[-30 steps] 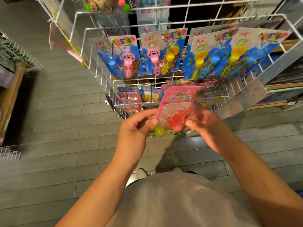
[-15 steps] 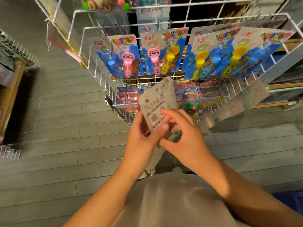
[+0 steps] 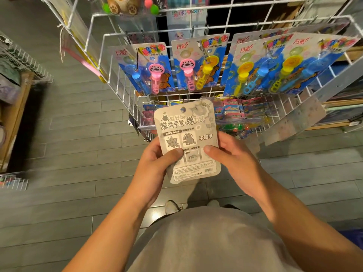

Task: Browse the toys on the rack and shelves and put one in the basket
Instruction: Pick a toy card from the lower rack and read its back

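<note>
I hold a carded toy pack (image 3: 187, 132) in front of the white wire rack (image 3: 125, 89), its grey printed back turned up to me. My left hand (image 3: 155, 165) grips its left edge, thumb on the card. My right hand (image 3: 233, 160) grips the right edge, thumb pressed on the print. The toy itself is on the hidden underside. Blue carded bubble-wand packs (image 3: 198, 63) hang in a row on the rack's upper hooks. More small carded toys (image 3: 235, 112) hang on the lower row behind the pack. No basket shows clearly.
A plush toy in a clear bag (image 3: 121, 4) hangs at the rack's top. Another wire rack (image 3: 25, 61) and a wooden shelf (image 3: 15, 114) stand at the left. Shelves with flat goods (image 3: 341, 107) run at the right. Grey plank floor (image 3: 68, 154) lies below; my shoes (image 3: 172, 207) are visible.
The pack was flipped from its pink front, with the red toy showing, to its grey back. Both hands now hold it flat by its two sides, closer to me.
</note>
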